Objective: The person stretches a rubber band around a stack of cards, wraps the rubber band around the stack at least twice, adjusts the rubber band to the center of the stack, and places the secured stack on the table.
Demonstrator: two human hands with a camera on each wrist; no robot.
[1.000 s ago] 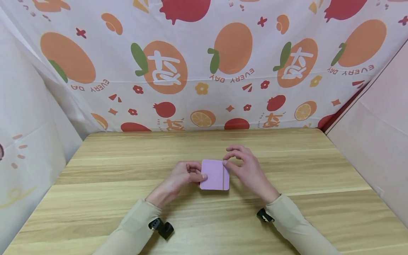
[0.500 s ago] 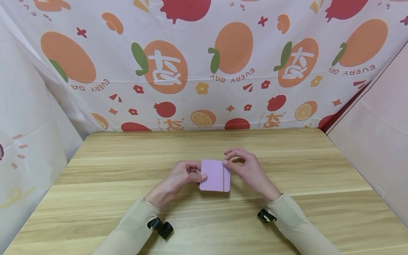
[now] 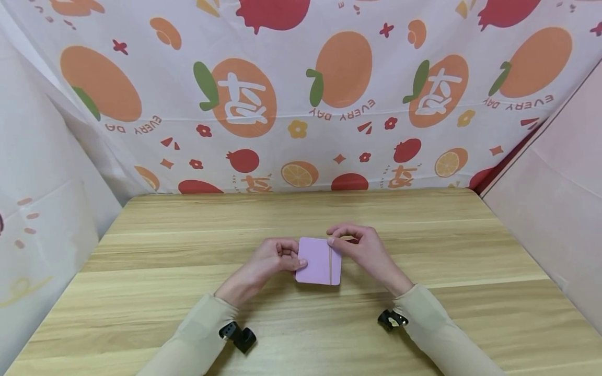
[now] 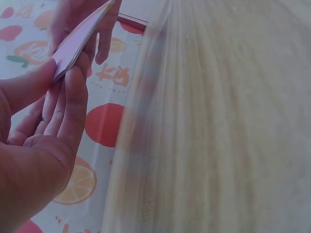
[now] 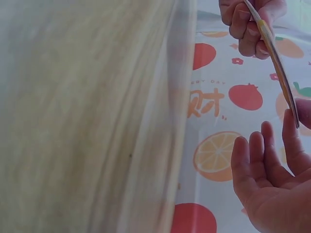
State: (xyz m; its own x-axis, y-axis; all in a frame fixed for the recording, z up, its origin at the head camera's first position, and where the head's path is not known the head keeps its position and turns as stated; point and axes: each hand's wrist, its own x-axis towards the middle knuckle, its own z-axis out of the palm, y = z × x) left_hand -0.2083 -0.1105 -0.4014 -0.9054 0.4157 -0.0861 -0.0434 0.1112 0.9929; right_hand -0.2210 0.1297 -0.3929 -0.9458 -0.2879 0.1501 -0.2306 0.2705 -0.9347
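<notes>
While left hand (image 3: pixel 271 257) pinches pink notebook (image 3: pixel 314 261) (thumb uppermost) — curled right hand (image 3: pixel 365 247) pinches corner.

We've got a pale wood-grain tabletop (image 3: pixel 164 230) pushed up near a white curtain (image 3: pixel 301 146) covered in oranges (image 3: pixel 344 70) and pomegranates (image 3: pixel 244 161), its "EVERY DAY" lettering (image 3: pixel 342 110) upside down from our seat. Pale sheets (image 3: pixel 550 183) flank us both sides, light's soft.

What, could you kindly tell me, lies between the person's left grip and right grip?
The head view shows a pink booklet between the left grip and the right grip, both holding it, its brown band nearer the right grip.
</notes>
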